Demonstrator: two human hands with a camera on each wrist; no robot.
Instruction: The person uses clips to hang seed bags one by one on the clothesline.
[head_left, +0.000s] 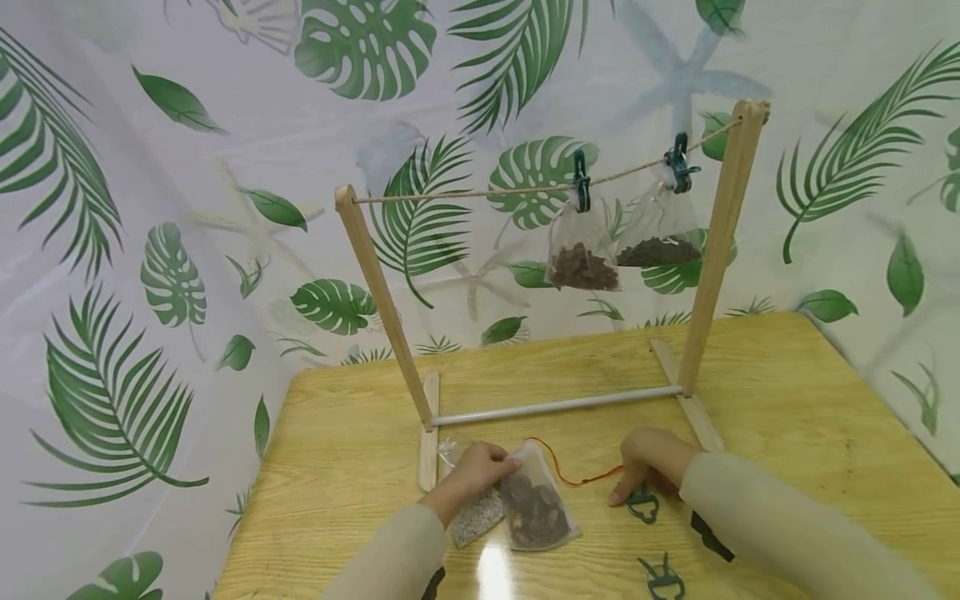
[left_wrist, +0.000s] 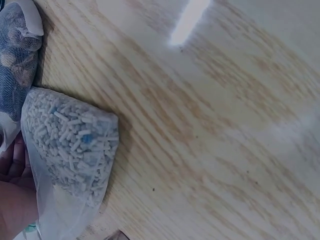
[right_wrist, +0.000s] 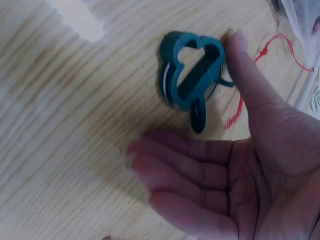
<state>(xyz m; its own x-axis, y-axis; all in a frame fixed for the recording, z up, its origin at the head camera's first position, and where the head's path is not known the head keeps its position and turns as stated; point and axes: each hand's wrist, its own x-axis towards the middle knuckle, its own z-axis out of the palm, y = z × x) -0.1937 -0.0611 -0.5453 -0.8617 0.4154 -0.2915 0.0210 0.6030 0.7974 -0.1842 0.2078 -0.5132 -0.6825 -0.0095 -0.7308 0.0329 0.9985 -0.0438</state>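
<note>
My left hand [head_left: 472, 473] pinches the upper left edge of a mesh drawstring bag [head_left: 538, 510] filled with brown chunks. A second bag [head_left: 478, 518], holding small whitish pellets, lies partly under that hand; the left wrist view shows its pellets [left_wrist: 75, 132] with a few blue ones. A red string [head_left: 585, 482] runs from the mesh bag towards my right hand [head_left: 654, 460]. Beside the right hand's spread thumb and loosely bent fingers lies a dark green clip [right_wrist: 192, 75] on the table, with nothing held in the palm.
Another green clip [head_left: 664, 578] lies nearer the front. Behind the hands stands a wooden frame [head_left: 386, 312] with a white bottom bar [head_left: 555, 408]. From its rope [head_left: 472, 195] hang two clipped bags, one of brown bits [head_left: 581, 265] and one of dark grains [head_left: 660, 250].
</note>
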